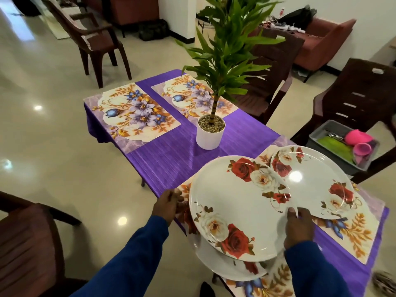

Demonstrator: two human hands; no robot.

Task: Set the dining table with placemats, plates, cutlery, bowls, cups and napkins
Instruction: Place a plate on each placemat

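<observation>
A purple-clothed table [171, 159] carries two bare floral placemats at its far end, one left [137, 114] and one right [188, 97]. Near me, my right hand [300, 226] pinches the right rim of a large rose-patterned plate [235, 202], which is tilted above a second plate [225, 266] on the near-left placemat [270, 281]. A third rose plate [317, 181] lies on the near-right placemat [355, 234]. My left hand [169, 202] sits at the table's edge beside the tilted plate's left rim, fingers curled; what it holds is unclear.
A white potted plant [210, 133] stands mid-table. On a brown chair [353, 99] at right, a grey bin [321, 133] holds pink cups [357, 136], green napkins [336, 146] and cutlery. More brown chairs stand near left [27, 249] and far left [96, 39].
</observation>
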